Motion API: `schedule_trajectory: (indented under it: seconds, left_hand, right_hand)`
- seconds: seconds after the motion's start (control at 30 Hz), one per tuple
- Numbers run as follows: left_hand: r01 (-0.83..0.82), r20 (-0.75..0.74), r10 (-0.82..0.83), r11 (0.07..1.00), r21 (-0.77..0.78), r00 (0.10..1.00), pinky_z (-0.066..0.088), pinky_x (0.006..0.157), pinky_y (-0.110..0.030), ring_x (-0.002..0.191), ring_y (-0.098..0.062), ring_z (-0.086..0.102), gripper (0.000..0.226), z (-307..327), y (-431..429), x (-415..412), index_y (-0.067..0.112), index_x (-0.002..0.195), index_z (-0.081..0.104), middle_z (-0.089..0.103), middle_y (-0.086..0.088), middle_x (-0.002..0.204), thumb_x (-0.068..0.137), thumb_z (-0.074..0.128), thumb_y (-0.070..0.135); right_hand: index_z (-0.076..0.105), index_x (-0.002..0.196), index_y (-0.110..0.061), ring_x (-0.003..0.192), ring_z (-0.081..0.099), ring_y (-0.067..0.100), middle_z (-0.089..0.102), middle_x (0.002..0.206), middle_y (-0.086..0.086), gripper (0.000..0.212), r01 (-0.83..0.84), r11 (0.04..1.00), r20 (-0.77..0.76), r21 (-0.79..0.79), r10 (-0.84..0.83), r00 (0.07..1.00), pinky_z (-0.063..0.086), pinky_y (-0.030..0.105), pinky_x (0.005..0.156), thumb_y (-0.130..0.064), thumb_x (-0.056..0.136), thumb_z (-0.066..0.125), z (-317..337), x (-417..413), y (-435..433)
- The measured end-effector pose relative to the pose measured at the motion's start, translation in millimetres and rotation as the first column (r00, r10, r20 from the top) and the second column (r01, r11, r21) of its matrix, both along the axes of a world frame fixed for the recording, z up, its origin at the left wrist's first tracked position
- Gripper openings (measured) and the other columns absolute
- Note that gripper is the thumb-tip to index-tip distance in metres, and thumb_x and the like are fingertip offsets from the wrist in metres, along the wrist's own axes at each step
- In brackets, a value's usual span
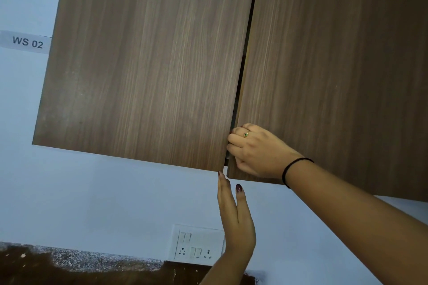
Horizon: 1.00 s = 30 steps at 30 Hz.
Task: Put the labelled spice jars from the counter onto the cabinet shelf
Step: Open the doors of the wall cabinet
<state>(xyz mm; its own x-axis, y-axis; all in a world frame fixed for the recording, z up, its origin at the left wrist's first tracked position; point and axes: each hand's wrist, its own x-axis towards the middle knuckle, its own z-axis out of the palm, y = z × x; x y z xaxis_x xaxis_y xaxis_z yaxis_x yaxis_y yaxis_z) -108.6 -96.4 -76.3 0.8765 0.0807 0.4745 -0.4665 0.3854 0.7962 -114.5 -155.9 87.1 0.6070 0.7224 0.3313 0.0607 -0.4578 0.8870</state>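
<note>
Overhead, meets two wood-grain doors side by side, the left door point(143, 65) and the right door point(335, 76), with a narrow dark gap between them that widens a little toward the bottom. Hooks the right hand point(257, 150) over the inner edge of the right door near its lower corner, fingers curled, tips tucked into the gap and gripping that edge. Wears a ring point(246, 134) with a green stone on one finger and a thin black band point(292, 169) at that wrist. Holds the left hand point(236, 217) upright just below, fingers straight and close together, nothing in it, topmost fingertip at the lower corner of the left door. Keeps the cabinet shelf hidden behind the doors. Cannot tell from here where the spice jars stand. Lower down on the pale wall point(92, 192), sees a white switch plate point(196, 245), partly behind the left wrist, above a dark brown surface point(69, 273) with a speckled edge. At far left, reads a paper label point(27, 42) marked "WS 02".
</note>
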Motion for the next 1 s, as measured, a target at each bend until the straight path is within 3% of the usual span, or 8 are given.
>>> schedule_trajectory:
  seconds: [0.1,0.2,0.3,0.4,0.53,0.63,0.77,1.0]
  left_hand:
    - [0.083,-0.092,-0.092,0.992,-0.096,0.992,0.037,0.108,-0.025,0.134,-0.002,0.037,0.052,3,3,-12,0.038,0.147,0.031,0.033,0.012,0.156,0.097,0.041,0.047]
    - [0.259,-0.164,-0.304,0.933,-0.249,0.938,0.038,0.105,-0.022,0.129,-0.006,0.048,0.053,7,9,-21,0.039,0.133,0.048,0.051,0.009,0.144,0.088,0.045,0.067]
    - [0.478,-0.178,-0.599,0.756,-0.447,0.781,0.033,0.115,-0.035,0.134,-0.02,0.049,0.048,19,21,-29,0.019,0.14,0.048,0.053,-0.005,0.145,0.104,0.034,0.046]
    - [0.577,-0.123,-0.762,0.575,-0.581,0.636,0.035,0.114,-0.041,0.132,-0.031,0.051,0.059,23,34,-28,0.005,0.142,0.043,0.051,-0.018,0.143,0.104,0.031,0.047]
    - [0.659,-0.116,-0.852,0.474,-0.584,0.51,0.04,0.109,-0.046,0.127,-0.038,0.054,0.065,21,47,-24,-0.008,0.134,0.049,0.058,-0.027,0.133,0.104,0.03,0.047]
    - [0.729,-0.116,-0.894,0.422,-0.538,0.432,0.043,0.103,-0.047,0.126,-0.042,0.054,0.065,22,51,-25,-0.013,0.127,0.052,0.061,-0.033,0.126,0.105,0.031,0.045]
    - [0.769,-0.113,-0.926,0.364,-0.526,0.361,0.035,0.112,-0.047,0.135,-0.041,0.046,0.064,30,58,-34,-0.012,0.123,0.052,0.055,-0.033,0.133,0.104,0.032,0.045]
    - [0.756,-0.139,-0.922,0.377,-0.535,0.362,0.029,0.118,-0.046,0.138,-0.038,0.042,0.075,34,59,-62,-0.013,0.138,0.041,0.046,-0.032,0.143,0.103,0.031,0.052]
  right_hand:
    - [0.067,0.1,-0.012,0.091,0.056,0.023,0.056,0.097,0.004,0.041,0.009,1.0,0.042,-0.008,-0.009,0.999,0.047,0.041,0.085,-0.027,0.1,0.029,-2,-4,3]
    - [0.068,0.094,-0.012,0.088,0.055,0.022,0.054,0.095,0.003,0.044,-0.011,1.0,0.063,-0.021,0.012,0.998,0.047,0.04,0.081,-0.025,0.102,0.026,-3,-7,4]
    - [0.069,0.085,-0.014,0.085,0.056,0.021,0.055,0.09,0.001,0.046,-0.07,0.997,0.095,-0.026,0.072,0.993,0.047,0.039,0.08,-0.026,0.102,0.027,-2,-13,5]
    - [0.071,0.08,-0.015,0.093,0.061,0.022,0.059,0.088,0.002,0.042,-0.158,0.987,0.132,-0.021,0.159,0.978,0.049,0.039,0.089,-0.026,0.101,0.036,-4,-20,4]
    - [0.075,0.087,-0.014,0.114,0.063,0.022,0.069,0.093,0.001,0.033,-0.226,0.973,0.148,0.054,0.216,0.965,0.035,0.038,0.115,-0.026,0.099,0.046,-11,-27,2]
    - [0.075,0.085,-0.013,0.101,0.066,0.019,0.069,0.086,0.0,0.034,-0.257,0.961,0.141,0.103,0.242,0.96,0.036,0.036,0.114,-0.025,0.1,0.047,-14,-33,2]
    - [0.075,0.081,-0.011,0.09,0.065,0.02,0.066,0.081,0.002,0.035,-0.258,0.96,0.138,0.111,0.242,0.96,0.04,0.036,0.11,-0.023,0.099,0.048,-13,-46,5]
    - [0.074,0.08,-0.009,0.082,0.063,0.023,0.066,0.079,0.003,0.04,-0.238,0.962,0.135,0.132,0.22,0.966,0.04,0.034,0.107,-0.023,0.099,0.042,-11,-79,8]
